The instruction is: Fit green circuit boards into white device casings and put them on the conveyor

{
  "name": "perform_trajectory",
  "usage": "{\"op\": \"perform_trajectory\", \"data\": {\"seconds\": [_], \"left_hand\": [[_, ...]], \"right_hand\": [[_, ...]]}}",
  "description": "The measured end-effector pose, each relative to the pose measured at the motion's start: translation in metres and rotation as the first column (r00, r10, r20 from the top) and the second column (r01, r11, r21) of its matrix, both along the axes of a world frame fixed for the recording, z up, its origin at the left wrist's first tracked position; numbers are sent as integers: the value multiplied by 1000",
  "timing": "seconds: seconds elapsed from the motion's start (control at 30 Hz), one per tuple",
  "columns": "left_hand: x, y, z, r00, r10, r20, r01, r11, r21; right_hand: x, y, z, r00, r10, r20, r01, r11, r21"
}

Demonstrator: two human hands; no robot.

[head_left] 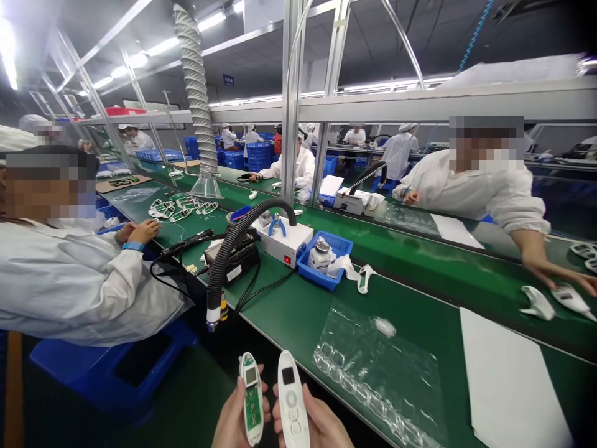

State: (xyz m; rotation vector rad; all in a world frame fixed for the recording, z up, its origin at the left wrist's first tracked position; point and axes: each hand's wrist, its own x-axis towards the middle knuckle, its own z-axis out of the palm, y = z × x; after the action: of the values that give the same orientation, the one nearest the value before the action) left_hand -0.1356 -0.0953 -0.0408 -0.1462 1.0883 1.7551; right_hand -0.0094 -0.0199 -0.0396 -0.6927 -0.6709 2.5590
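At the bottom centre, my left hand holds a long white housing half with a green circuit board and a small grey screen facing up. Close beside it, my right hand grips a white front cover with a dark window near its top and round button shapes below. Both parts stand roughly upright, side by side with a narrow gap between them. Fingers of both hands wrap round the edges of the parts.
A clear plastic sheet and white paper lie on the green bench. Farther back are a blue tray with a jar, a white box and a black hose. People sit left and across.
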Motion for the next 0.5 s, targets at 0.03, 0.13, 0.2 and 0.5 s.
{"op": "perform_trajectory", "data": {"seconds": [0.03,0.13,0.2,0.5], "left_hand": [[3,0,7,1000,2,-10,-2,1000,-3],[11,1,29,999,27,-30,-31,992,-119],[18,4,43,996,37,-79,-51,982,-183],[59,31,43,895,-82,-439,77,997,-29]], "right_hand": [[1,0,3,1000,-8,1,8,1000,7],[6,2,14,1000,5,7,-5,999,45],[9,2,21,1000,3,11,-4,995,105],[20,-2,8,968,-243,64,199,897,395]]}}
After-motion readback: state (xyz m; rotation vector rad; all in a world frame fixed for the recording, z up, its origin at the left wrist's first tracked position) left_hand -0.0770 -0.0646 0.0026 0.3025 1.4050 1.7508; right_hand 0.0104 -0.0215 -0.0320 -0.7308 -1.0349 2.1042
